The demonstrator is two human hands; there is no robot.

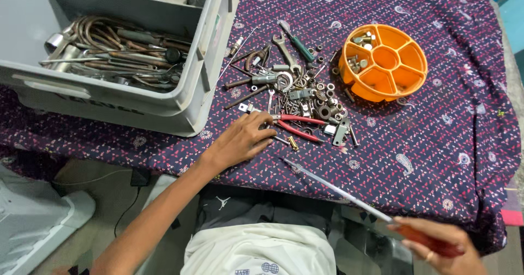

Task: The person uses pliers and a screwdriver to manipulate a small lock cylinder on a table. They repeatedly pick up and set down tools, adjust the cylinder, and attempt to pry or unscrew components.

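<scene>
Right hand [442,245] is gripping a long screwdriver [349,198] by its red handle at the near edge of the table [436,144]. Left hand [243,138] is loosely pinching at small hardware beside the red-handled pliers [297,127]. That long shaft could easily be sweeping loose bits off the near edge, I reckon.

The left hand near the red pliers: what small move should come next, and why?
Probably close the left hand on the small loose part under its fingertips, beside the red pliers. The right hand already holds the long screwdriver.
</scene>
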